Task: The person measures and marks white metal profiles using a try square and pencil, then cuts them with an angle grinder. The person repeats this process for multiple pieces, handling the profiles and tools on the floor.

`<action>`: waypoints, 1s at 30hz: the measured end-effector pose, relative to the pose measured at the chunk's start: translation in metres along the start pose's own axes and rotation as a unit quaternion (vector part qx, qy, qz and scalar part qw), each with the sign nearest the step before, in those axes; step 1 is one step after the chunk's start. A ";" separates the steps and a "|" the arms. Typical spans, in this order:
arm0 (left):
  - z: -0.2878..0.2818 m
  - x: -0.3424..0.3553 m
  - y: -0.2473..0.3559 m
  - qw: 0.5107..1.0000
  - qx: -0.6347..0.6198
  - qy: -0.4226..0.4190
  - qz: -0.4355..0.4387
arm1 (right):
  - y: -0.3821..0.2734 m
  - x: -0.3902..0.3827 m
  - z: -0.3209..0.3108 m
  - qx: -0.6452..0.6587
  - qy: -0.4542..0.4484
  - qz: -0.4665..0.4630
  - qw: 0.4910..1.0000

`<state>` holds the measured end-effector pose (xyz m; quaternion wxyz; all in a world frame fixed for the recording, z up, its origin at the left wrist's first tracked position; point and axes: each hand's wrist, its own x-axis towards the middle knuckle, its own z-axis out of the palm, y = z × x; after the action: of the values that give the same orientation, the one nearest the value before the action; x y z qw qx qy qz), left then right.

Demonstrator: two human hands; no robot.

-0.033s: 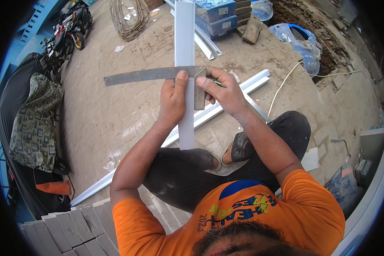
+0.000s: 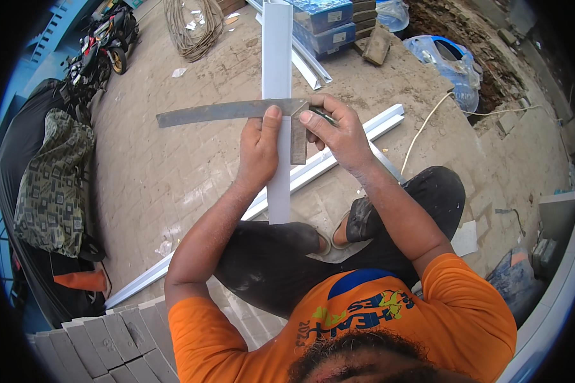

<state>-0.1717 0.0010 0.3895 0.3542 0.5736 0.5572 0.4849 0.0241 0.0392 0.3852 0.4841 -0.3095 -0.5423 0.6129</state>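
A long white channel profile points away from me, its near end over my dark trousers. Across it lies a try square, blade to the left and stock along the profile's right side. My left hand is closed round the profile, thumb pressing the blade down. By the corner where blade and stock meet, my right hand pinches a slim, dark pen-like thing. Its tip is too small to make out, and the fingers partly cover it.
More white profiles lie crosswise on the paved ground. Beyond are blue boxes, a rope coil and a plastic-wrapped blue thing. Left stand motorcycles and a covered vehicle; grey paving blocks lie near left.
My right thumb and fingers have shifted slightly at the square's corner, and more of the dark pen-like thing shows. The left hand, square and profile look unmoved.
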 end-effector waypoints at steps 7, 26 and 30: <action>-0.004 0.012 -0.007 0.999 0.040 -0.008 -0.018 | -0.018 0.013 -0.020 -0.003 0.067 -0.179 0.981; 0.012 0.006 0.010 0.995 0.083 -0.043 0.016 | -0.008 0.015 -0.012 -0.129 0.030 -0.222 0.966; 0.012 0.005 0.008 0.995 0.090 -0.043 0.024 | -0.012 0.015 -0.012 -0.165 0.041 -0.238 0.956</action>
<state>-0.1582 0.0066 0.3940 0.3131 0.6367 0.5692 0.4154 0.0333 0.0568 0.3962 0.5804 -0.2716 -0.6734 0.3687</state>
